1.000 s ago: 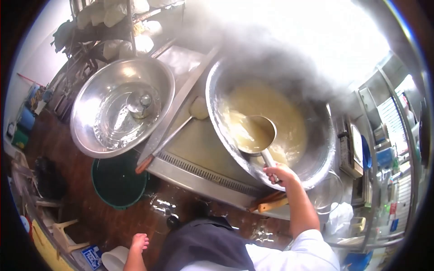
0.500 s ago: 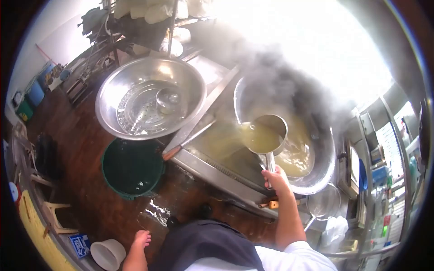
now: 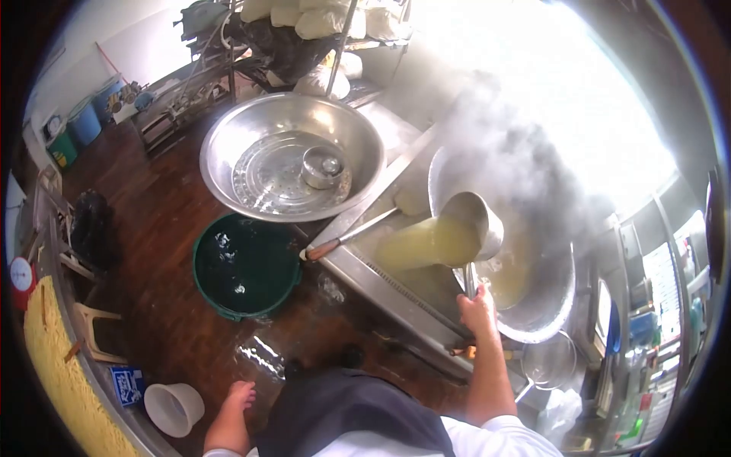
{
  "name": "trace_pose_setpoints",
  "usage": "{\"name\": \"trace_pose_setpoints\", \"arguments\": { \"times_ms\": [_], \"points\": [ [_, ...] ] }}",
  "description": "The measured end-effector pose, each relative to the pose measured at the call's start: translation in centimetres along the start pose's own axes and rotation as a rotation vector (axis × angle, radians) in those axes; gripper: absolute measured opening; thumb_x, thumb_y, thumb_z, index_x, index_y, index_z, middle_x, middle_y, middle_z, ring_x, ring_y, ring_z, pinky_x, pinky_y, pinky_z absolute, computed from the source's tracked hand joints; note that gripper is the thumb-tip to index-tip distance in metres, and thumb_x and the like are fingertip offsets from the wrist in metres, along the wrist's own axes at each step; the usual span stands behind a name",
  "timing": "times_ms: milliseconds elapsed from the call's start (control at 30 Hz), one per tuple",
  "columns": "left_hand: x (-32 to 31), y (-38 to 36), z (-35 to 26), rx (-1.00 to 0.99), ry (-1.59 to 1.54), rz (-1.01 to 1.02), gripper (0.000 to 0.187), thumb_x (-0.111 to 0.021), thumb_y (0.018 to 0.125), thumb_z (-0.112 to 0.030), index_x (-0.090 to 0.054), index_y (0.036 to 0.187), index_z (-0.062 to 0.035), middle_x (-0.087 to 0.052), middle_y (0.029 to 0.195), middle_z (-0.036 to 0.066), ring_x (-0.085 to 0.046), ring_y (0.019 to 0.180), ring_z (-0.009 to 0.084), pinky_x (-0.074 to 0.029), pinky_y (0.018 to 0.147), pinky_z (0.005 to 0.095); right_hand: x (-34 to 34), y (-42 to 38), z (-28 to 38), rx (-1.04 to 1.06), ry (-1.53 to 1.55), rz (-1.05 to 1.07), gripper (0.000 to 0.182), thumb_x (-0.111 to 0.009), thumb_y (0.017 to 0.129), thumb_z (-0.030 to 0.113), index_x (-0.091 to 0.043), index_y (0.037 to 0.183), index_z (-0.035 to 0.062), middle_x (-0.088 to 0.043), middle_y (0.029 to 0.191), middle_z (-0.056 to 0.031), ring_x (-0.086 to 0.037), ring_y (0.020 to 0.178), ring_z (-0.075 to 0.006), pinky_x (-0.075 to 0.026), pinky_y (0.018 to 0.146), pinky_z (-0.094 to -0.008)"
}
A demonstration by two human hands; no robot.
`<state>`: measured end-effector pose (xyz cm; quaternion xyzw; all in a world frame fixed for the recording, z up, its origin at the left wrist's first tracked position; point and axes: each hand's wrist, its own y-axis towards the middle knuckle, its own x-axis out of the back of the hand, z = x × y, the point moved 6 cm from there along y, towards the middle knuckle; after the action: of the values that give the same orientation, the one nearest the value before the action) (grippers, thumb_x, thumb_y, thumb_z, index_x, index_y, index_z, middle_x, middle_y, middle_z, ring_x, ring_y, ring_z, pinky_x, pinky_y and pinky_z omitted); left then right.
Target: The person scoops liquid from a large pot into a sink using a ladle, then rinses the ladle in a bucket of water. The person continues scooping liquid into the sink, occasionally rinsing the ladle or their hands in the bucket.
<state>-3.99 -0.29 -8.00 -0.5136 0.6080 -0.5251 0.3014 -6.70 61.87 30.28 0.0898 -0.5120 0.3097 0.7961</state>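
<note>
My right hand (image 3: 478, 311) is closed round the handle of a large metal ladle (image 3: 487, 227). The ladle is tilted to the left, and yellowish liquid (image 3: 417, 245) pours from it onto the metal counter beside the big steaming pot (image 3: 554, 305). More of this liquid shows inside the pot, partly behind steam. My left hand (image 3: 242, 394) hangs low over the floor, away from any object, with its fingers curled and apparently nothing in them. A long tool with a wooden handle (image 3: 324, 249) lies across the counter's edge.
A wide steel basin (image 3: 221, 171) holding a small metal container (image 3: 322, 167) stands at upper left. Below it is a green tub (image 3: 245, 266) with dark liquid. A wire strainer (image 3: 548, 362) lies right of my arm. The brown floor (image 3: 164, 228) looks wet; a white bucket (image 3: 173, 409) stands lower left.
The ladle has tipped left, and its liquid now streams out toward the counter. The whole view has shifted, so the basin and tub appear further right. My left hand still hangs low.
</note>
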Motion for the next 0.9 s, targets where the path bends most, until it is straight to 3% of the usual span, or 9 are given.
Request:
{"name": "trace_pose_setpoints", "arguments": {
  "times_ms": [33, 133, 333, 433, 567, 667, 900],
  "points": [
    [-0.1, 0.3, 0.1, -0.005, 0.004, -0.003, 0.035, -0.059, 0.086, -0.031, -0.052, 0.113, -0.0105, -0.062, 0.099, 0.012, -0.061, 0.083, 0.0267, -0.048, 0.071, 0.0457, 0.1, 0.0, 0.1, 0.033, -0.041, -0.023, 0.053, -0.062, 0.075, 0.029, -0.048, 0.118, 0.0006, -0.062, 0.099, -0.0213, -0.059, 0.096, -0.0382, -0.045, 0.084, -0.0455],
    [-0.4, 0.4, 0.0, -0.001, 0.033, 0.007, 0.035, -0.06, 0.085, -0.031, -0.052, 0.113, -0.0112, -0.062, 0.095, 0.011, -0.061, 0.081, 0.0261, -0.048, 0.071, 0.0467, 0.6, -0.4, 1.9, 0.154, -0.307, -0.051, 0.055, -0.061, 0.078, 0.033, -0.046, 0.123, 0.0042, -0.059, 0.109, -0.0228, -0.056, 0.104, -0.0377, -0.043, 0.088, -0.0465],
    [-0.6, -0.4, -1.2, 0.008, 0.065, 0.007, 0.029, -0.059, 0.085, -0.028, -0.052, 0.108, -0.0113, -0.061, 0.087, 0.009, -0.06, 0.076, 0.0271, -0.048, 0.067, 0.0472, 0.9, 2.2, 1.4, 0.26, -0.36, -0.174, 0.05, -0.058, 0.082, 0.033, -0.044, 0.126, 0.0122, -0.06, 0.107, -0.0221, -0.057, 0.101, -0.0383, -0.044, 0.086, -0.0476],
    [-0.6, -0.1, -2.5, 0.004, 0.074, 0.008, 0.026, -0.058, 0.086, -0.027, -0.052, 0.105, -0.0116, -0.06, 0.084, 0.008, -0.059, 0.071, 0.0259, -0.048, 0.062, 0.0445, 2.7, 3.8, 0.0, 0.199, -0.304, -0.141, 0.048, -0.058, 0.082, 0.032, -0.044, 0.124, 0.0132, -0.062, 0.104, -0.0201, -0.058, 0.097, -0.039, -0.045, 0.083, -0.048],
    [-2.3, -2.0, -6.3, 0.014, 0.147, -0.026, 0.025, -0.058, 0.086, -0.028, -0.053, 0.105, -0.0116, -0.059, 0.082, 0.007, -0.057, 0.064, 0.0205, -0.046, 0.053, 0.0381, 3.5, 8.2, -7.4, 0.116, -0.166, -0.244, 0.047, -0.063, 0.077, 0.032, -0.052, 0.117, 0.0111, -0.062, 0.098, -0.02, -0.057, 0.095, -0.0408, -0.045, 0.082, -0.046],
    [-4.3, -4.0, -9.6, -0.012, 0.168, -0.057, 0.026, -0.057, 0.086, -0.027, -0.054, 0.106, -0.0107, -0.059, 0.081, 0.006, -0.055, 0.061, 0.0179, -0.044, 0.051, 0.0351, 5.0, 12.0, -13.8, -0.061, -0.12, -0.169, 0.046, -0.064, 0.071, 0.025, -0.054, 0.111, 0.0048, -0.061, 0.102, -0.0219, -0.057, 0.099, -0.0398, -0.046, 0.084, -0.0437],
    [-9.2, -7.8, -16.1, -0.127, 0.212, -0.079, 0.021, -0.056, 0.086, -0.023, -0.057, 0.103, -0.0099, -0.059, 0.083, 0.003, -0.055, 0.065, 0.0125, -0.043, 0.05, 0.0267, 12.0, 19.8, -30.9, -0.455, -0.377, -0.314, 0.035, -0.059, 0.074, 0.017, -0.055, 0.106, 0.0055, -0.064, 0.101, -0.0194, -0.062, 0.095, -0.0364, -0.048, 0.083, -0.0446]
  ]
}}
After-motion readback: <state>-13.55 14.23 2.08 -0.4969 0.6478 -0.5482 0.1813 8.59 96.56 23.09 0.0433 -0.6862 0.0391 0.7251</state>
